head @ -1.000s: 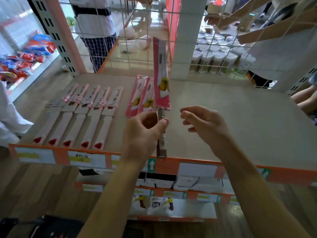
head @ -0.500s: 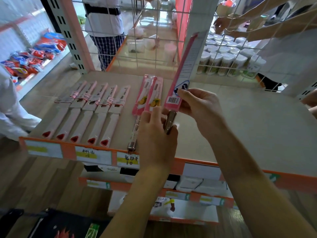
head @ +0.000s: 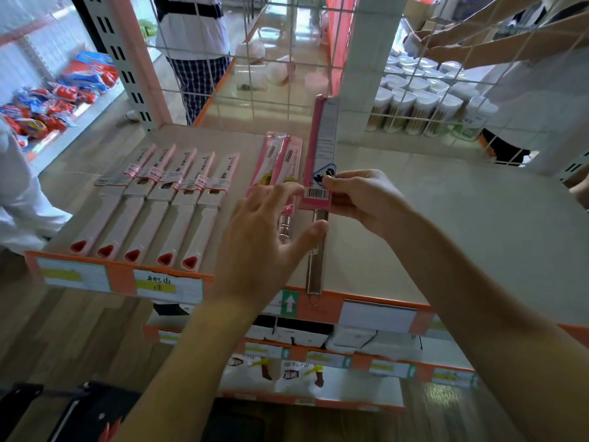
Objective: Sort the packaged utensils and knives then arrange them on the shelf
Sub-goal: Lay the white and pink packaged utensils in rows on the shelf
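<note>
- Pink carded utensil, the held pack (head: 322, 145), is up off the board, standing almost upright with its barcode side to the camera.
- right hand (head: 360, 199) pinches the card's lower end beside the barcode, fingers curled round the edge.
- Steel handle (head: 315, 260) hangs below the card and reaches past the front lip of the shelf (head: 446, 218).
- left hand (head: 264, 237) is spread and holds nothing. Its thumb tip touches the steel handle and its fingers lie over the lower part of the laid packs.
- Done so far: five knives (head: 165, 202) in white sleeves lie side by side at the left, red-tipped ends toward the front edge.
- Also done: two laid packs (head: 277, 161) of the same pink type lie flat just right of the knives, touching each other.
- The held pack looks like the third of that group. Likely slot is just beside the second laid pack.
- Left to do: turn it printed side up, lay it flat, line it up.
- Right half of the board shows bare surface, so there is room for more rows.
- Cannot tell how much unsorted stock remains, as no supply pile is in view.
- Rough judgement: mid-task, with two groups started.
- price strip (head: 169, 285) runs under the knives. wire grid (head: 287, 59) closes the back.
</note>
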Tool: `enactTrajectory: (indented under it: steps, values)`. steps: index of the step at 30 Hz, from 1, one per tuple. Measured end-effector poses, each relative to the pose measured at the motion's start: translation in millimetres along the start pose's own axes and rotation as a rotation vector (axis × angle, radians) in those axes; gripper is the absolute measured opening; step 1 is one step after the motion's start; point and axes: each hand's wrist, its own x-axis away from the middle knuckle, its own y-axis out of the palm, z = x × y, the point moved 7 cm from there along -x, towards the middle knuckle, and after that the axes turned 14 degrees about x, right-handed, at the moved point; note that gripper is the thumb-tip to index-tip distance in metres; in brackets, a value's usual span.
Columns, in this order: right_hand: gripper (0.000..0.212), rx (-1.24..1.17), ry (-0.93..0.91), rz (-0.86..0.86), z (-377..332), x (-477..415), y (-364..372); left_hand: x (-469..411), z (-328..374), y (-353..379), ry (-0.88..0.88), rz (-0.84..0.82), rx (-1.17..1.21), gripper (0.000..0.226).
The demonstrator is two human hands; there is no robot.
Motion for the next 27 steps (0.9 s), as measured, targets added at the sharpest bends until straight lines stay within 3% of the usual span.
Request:
enactTrajectory:
  steps: [15,19,27]
  values:
    - [0.008,0.089,0.056,-0.027,13.9,-12.0,9.6,-1.2,-30.0,-6.4,0.002,-0.107,-0.131,0.053]
    - [0.016,0.183,0.064,0.018,27.6,-15.4,11.5,-0.7,-26.7,-10.1,0.014,-0.092,-0.13,0.052]
    - [0.01,0.209,0.025,0.108,31.9,-14.4,8.8,2.7,-28.3,-11.9,-0.011,-0.094,-0.165,0.033]
